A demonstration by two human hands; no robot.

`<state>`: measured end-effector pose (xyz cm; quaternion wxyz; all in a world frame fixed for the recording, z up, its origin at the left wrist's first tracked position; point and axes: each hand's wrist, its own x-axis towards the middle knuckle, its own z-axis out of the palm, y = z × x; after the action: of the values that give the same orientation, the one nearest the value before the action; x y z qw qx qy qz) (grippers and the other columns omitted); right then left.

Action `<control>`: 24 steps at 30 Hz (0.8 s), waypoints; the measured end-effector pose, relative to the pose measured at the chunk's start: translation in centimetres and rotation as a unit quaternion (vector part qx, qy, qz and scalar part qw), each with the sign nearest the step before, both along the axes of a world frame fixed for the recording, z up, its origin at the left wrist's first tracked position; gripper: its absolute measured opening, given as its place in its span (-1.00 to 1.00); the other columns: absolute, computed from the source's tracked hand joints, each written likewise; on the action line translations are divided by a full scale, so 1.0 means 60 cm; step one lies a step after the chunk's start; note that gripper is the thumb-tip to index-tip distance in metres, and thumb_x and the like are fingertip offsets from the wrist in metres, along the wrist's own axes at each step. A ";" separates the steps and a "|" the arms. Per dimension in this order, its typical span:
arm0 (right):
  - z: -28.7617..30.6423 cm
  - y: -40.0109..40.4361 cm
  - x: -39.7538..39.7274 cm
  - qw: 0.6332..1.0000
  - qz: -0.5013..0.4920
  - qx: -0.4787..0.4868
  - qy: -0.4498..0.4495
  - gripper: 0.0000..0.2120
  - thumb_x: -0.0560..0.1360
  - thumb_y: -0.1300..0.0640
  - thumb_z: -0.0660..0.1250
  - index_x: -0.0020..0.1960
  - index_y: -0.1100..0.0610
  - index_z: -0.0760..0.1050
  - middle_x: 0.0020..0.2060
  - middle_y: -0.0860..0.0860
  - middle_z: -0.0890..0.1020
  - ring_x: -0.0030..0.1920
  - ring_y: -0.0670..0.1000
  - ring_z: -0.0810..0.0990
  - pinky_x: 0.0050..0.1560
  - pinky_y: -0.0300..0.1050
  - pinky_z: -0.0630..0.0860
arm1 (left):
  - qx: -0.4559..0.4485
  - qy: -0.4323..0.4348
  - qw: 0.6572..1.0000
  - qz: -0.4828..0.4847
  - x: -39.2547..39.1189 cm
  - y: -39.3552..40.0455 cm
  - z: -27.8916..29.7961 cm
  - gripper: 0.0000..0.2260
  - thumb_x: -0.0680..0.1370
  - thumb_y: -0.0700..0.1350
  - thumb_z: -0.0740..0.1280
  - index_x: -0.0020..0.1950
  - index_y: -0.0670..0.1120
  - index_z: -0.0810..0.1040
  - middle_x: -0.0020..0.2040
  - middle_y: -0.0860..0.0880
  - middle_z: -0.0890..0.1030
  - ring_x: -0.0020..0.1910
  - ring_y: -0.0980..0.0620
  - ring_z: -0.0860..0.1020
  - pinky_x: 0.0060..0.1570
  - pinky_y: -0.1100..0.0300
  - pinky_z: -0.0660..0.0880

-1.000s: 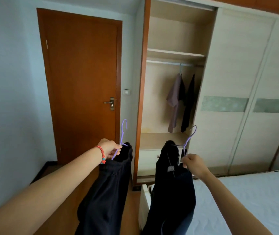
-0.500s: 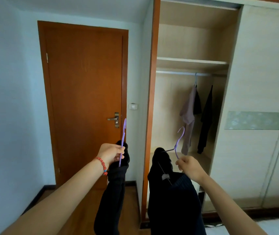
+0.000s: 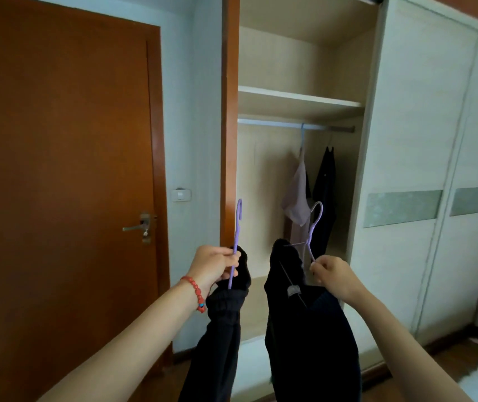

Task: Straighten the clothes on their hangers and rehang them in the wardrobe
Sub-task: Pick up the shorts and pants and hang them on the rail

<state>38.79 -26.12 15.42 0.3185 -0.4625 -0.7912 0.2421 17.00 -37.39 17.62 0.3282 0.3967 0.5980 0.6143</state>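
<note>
Left hand (image 3: pixel 214 265) closed on purple hanger (image 3: pixel 236 242), hook up, dark trousers (image 3: pixel 220 329) draped below. Red bead bracelet (image 3: pixel 195 291) on left wrist. Right hand (image 3: pixel 333 274) pinching second purple hanger (image 3: pixel 313 227), tilted, dark top (image 3: pixel 310 329) hanging off it. Both held up in front of open wardrobe (image 3: pixel 304 103). Rail (image 3: pixel 275 123) under shelf, carrying pale shirt (image 3: pixel 297 198) and dark garment (image 3: pixel 324 192) side by side at its right part. Brown door (image 3: pixel 66 169) at left, shut. Sliding panels (image 3: pixel 423 169) at right.
</note>
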 end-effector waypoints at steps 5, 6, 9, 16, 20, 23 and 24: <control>0.012 0.093 -0.034 0.997 -0.073 0.014 0.016 -0.69 0.54 0.20 0.17 -0.38 0.19 0.32 -0.42 0.04 0.43 -0.37 0.00 0.36 -0.37 -0.21 0.27 | 0.015 -0.007 0.998 -0.058 -0.046 0.150 0.012 -0.87 0.49 -0.35 0.29 -0.04 -0.30 0.61 -0.37 -0.09 0.53 -0.60 0.16 0.50 -0.38 0.27 0.49; 0.012 0.109 -0.039 0.996 -0.084 0.011 0.022 -0.67 0.54 0.20 0.17 -0.40 0.17 0.30 -0.45 0.01 0.41 -0.40 -0.02 0.35 -0.40 -0.26 0.27 | 0.017 -0.009 0.998 -0.067 -0.049 0.178 0.012 -0.88 0.48 -0.35 0.29 -0.04 -0.29 0.61 -0.37 -0.09 0.53 -0.60 0.17 0.50 -0.36 0.26 0.49; 0.014 0.164 -0.055 0.995 -0.099 0.011 0.010 -0.63 0.55 0.18 0.16 -0.43 0.13 0.29 -0.47 -0.05 0.41 -0.43 -0.09 0.35 -0.42 -0.30 0.26 | 0.019 -0.019 0.996 -0.087 -0.056 0.265 0.010 -0.89 0.49 -0.34 0.30 -0.05 -0.29 0.61 -0.37 -0.08 0.53 -0.61 0.18 0.50 -0.35 0.26 0.49; 0.033 0.315 -0.082 0.998 -0.062 0.015 0.023 -0.62 0.58 0.16 0.15 -0.42 0.09 0.32 -0.46 -0.08 0.43 -0.44 -0.13 0.37 -0.42 -0.42 0.32 | 0.026 -0.057 0.995 -0.078 -0.083 0.485 0.013 -0.85 0.48 -0.34 0.31 0.01 -0.34 0.59 -0.39 -0.11 0.51 -0.66 0.18 0.46 -0.50 0.34 0.46; 0.058 0.415 -0.108 0.999 -0.033 -0.001 0.036 -0.67 0.58 0.13 0.16 -0.36 0.10 0.38 -0.43 -0.05 0.45 -0.40 -0.09 0.40 -0.32 -0.29 0.32 | 0.043 -0.059 0.995 -0.068 -0.102 0.577 0.033 -0.88 0.48 -0.33 0.31 -0.02 -0.31 0.60 -0.43 -0.09 0.53 -0.67 0.18 0.46 -0.50 0.34 0.48; 0.077 0.479 -0.136 0.999 -0.016 0.005 0.048 -0.66 0.58 0.15 0.16 -0.37 0.10 0.37 -0.42 -0.03 0.45 -0.41 -0.10 0.40 -0.28 -0.25 0.34 | 0.043 -0.058 0.994 -0.076 -0.127 0.644 0.046 -0.86 0.49 -0.34 0.28 0.00 -0.30 0.59 -0.61 0.04 0.53 -0.66 0.18 0.46 -0.51 0.36 0.47; 0.080 0.497 -0.145 0.998 -0.013 0.008 0.054 -0.67 0.58 0.16 0.16 -0.37 0.10 0.37 -0.42 -0.03 0.45 -0.41 -0.10 0.40 -0.28 -0.26 0.35 | 0.042 -0.057 0.994 -0.078 -0.134 0.665 0.049 -0.86 0.50 -0.34 0.27 0.01 -0.30 0.59 -0.64 0.06 0.52 -0.66 0.18 0.45 -0.53 0.37 0.46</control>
<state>30.07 3.70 20.25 0.3678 -0.4564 -0.7687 0.2560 8.95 2.53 20.57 0.3913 0.4196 0.5191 0.6335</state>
